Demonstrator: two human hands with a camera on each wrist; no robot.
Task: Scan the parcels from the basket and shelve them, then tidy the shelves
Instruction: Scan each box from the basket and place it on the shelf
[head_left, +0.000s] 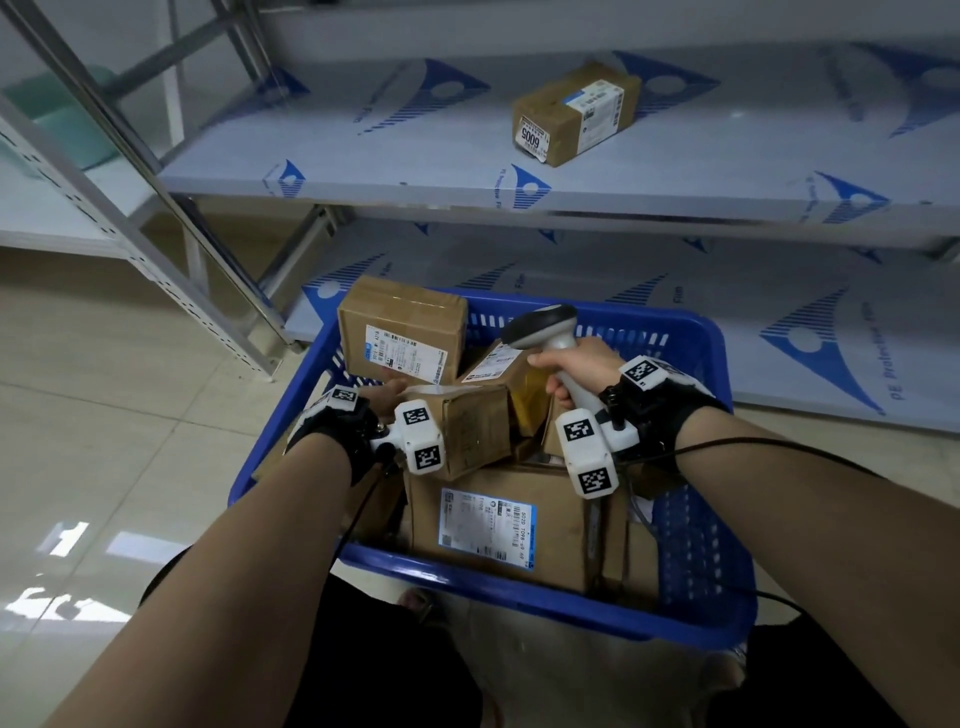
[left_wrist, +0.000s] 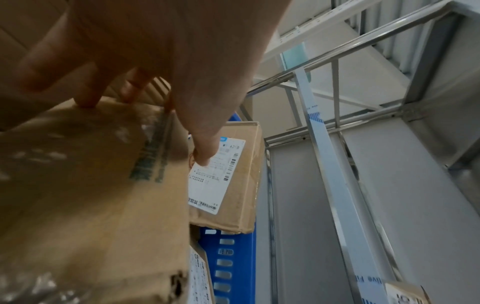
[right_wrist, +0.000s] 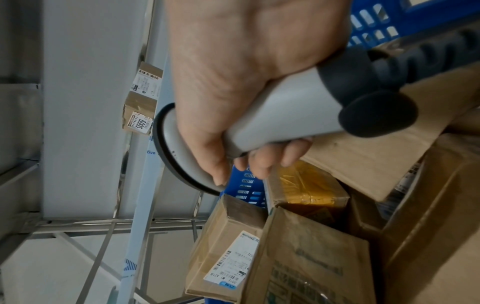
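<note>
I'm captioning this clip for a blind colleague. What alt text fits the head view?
A person's right hand grips a grey barcode scanner over a blue basket of cardboard parcels, while the left hand reaches onto a small parcel in the pile. One parcel labelled 6005 lies on the shelf behind.

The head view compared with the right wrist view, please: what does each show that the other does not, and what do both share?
Only the head view shows the left hand reaching among the parcels and the labelled parcel nearest the person. Only the right wrist view shows the fingers curled under the barcode scanner handle. Both show the right hand, the blue basket and the shelved parcel marked 6005.
</note>
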